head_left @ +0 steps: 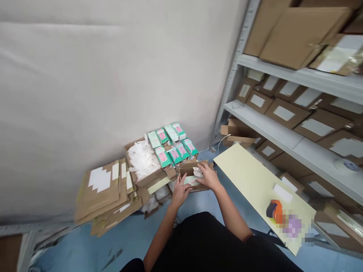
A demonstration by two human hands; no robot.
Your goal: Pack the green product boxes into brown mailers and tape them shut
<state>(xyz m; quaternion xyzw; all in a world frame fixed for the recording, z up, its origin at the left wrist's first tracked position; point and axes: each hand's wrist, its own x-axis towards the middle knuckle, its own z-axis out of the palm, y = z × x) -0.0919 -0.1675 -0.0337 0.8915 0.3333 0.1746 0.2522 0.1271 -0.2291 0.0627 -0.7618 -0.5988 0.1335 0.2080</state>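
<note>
Two hands on one small open cardboard box (195, 174) on the blue floor (136, 238), just below the stack of green-and-pink packs (171, 145). Left hand (180, 190) flat against the box's near-left side, fingers spread. Right hand (208, 176) draped over the box top, fingers curled onto a pale item inside; actual grip can't tell. Flattened cartons (102, 192) lie left, pale yellow table (261, 185) right with an orange tape dispenser (274, 210).
</note>
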